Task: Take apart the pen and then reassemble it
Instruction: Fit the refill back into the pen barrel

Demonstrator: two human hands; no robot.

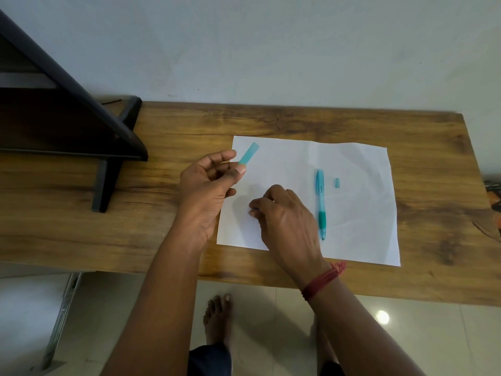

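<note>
Pinching one end of a short teal tube (248, 153) in the left grip (206, 185), thumb against fingertips, other end poking up toward the far edge of the table (176, 126). Held clear of the surface, probably to keep the open end free for taking a part.

Reaching down with the right grip (287, 215), knuckles up, fingertips curled onto the sheet of paper (357, 226). A hint of blue under those fingertips. Pinching something small or only touching the sheet: cannot tell. Likely fetching an inner piece for the tube.

Lying on the paper just beside the right grip, on the side toward the right edge of the table: the rest of the pen (320, 196), lengthwise from far to near, tip toward the near edge, darker rubber sleeve close to the tip. A little further toward that edge, apart from it: a tiny teal end piece (337, 183). All laid on white paper, presumably to keep small parts visible against the wood grain.

Judging by the spread of parts, mid-task: taken apart, not yet put back together.

At the far left corner, a dark wooden stand (81, 126).
</note>
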